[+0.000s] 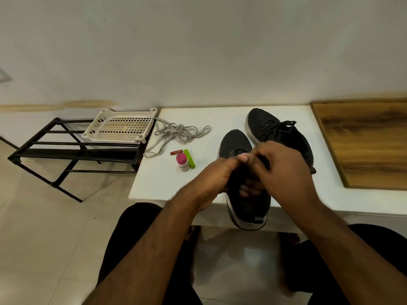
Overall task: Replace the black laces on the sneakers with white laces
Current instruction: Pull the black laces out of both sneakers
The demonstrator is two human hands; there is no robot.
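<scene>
— Working the near sneaker (246, 203), heel over the table (158, 181) edge: left hand (217, 175) and right hand (279, 166) curl around its black lacing.
— White laces (176, 134) wait beyond; far sneaker (277, 130) stays laced.

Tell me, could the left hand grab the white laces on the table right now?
Probably yes, but not straight away. The white laces lie loose on the table with nothing covering them, on the left hand's side. That hand is busy at the near sneaker.
</scene>
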